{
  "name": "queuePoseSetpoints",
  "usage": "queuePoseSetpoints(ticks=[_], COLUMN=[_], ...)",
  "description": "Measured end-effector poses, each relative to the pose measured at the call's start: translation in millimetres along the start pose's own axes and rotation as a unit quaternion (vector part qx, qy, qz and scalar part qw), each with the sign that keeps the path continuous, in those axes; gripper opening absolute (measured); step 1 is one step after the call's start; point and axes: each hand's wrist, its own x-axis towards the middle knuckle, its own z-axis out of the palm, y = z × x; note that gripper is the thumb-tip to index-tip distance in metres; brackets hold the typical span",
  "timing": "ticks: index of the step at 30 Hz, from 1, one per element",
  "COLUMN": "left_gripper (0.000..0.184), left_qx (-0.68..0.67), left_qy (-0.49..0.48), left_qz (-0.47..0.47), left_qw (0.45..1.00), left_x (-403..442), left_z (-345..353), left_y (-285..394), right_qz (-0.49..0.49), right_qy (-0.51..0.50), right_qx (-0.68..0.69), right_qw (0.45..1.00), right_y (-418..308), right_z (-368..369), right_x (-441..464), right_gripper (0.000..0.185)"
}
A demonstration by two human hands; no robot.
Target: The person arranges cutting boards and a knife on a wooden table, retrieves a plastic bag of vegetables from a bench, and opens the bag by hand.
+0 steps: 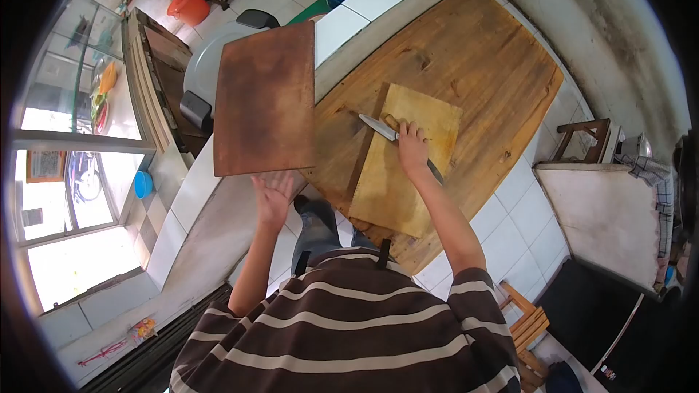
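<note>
My right hand point(413, 151) has its fingers curled round a knife point(379, 127), over a pale yellow cutting board point(408, 189). The silver blade points up and left, and a dark end shows beside my wrist. A small brown loop lies by my fingers; its kind I cannot make out. My left hand point(274, 200) is palm up with fingers spread, at the lower edge of a dark brown wooden board point(266, 98). Its fingertips are partly hidden by that edge, and whether they bear the board I cannot tell.
The cutting board lies on a large wooden table point(473, 51). White tiled ledges point(342, 33) run along the left and behind. A grey round lidded thing with black handles point(207, 58) stands beyond the brown board. A wooden stool point(528, 324) is at lower right.
</note>
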Motion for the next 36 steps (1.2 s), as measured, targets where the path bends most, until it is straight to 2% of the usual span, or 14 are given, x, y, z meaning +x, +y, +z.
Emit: queuePoseSetpoints(ticks=[2,5,8,11,14,17,20,25,28,31,34,36], left_gripper=[0.058,0.051,0.039,0.038,0.037,0.043,0.043,0.043,0.043,0.044,0.045,0.045], left_qx=[-0.057,-0.006,-0.028,-0.027,0.029,-0.016,-0.032,-0.018,0.022,0.053,0.080,0.113], left_qy=[0.036,-0.011,-0.036,-0.038,-0.023,0.004,0.001,0.000,-0.025,-0.052,-0.079,-0.089], left_qz=[0.055,0.060,0.044,0.024,0.071,0.026,0.032,0.032,0.021,-0.005,-0.041,-0.066], left_qw=[0.996,0.998,0.998,0.999,0.997,1.000,0.999,0.999,0.999,0.997,0.993,0.987], left_x=[10.1,26.6,41.2,57.0,62.8,70.4,53.3,29.3,-1.0,-32.2,-59.1,-77.6], left_z=[16.1,13.4,8.4,-10.1,-18.7,-18.4,2.9,-2.3,-5.8,0.6,8.9,18.9], left_y=[19.6,27.4,28.0,27.8,29.4,34.3,45.5,63.5,69.7,81.7,89.4,89.6], right_qz=[-0.013,-0.008,0.027,0.068,0.080,0.103,0.139,0.165,0.191,0.203,0.250,0.274], right_qy=[-0.003,0.029,0.057,0.043,0.063,0.069,0.049,0.051,0.076,0.153,0.129,0.143], right_qx=[-0.008,-0.010,0.001,0.073,0.136,0.198,0.255,0.301,0.353,0.408,0.465,0.624], right_qw=[1.000,1.000,0.998,0.994,0.985,0.972,0.956,0.938,0.913,0.877,0.839,0.718], right_y=[0.1,0.2,-4.4,-11.4,-20.3,-33.0,-47.7,-61.2,-68.9,-72.0,-69.3,-64.3], right_z=[-2.2,-4.6,-26.0,-67.6,-83.3,-88.1,-87.1,-81.1,-79.2,-72.8,-86.8,-105.6], right_x=[-4.7,-7.2,-25.3,-56.0,-113.4,-171.5,-222.9,-286.7,-312.7,-331.3,-346.2,-346.5], right_gripper=[0.049,0.052,0.052,0.049,0.045,0.043,0.041,0.040,0.034,0.026,0.022,0.023])
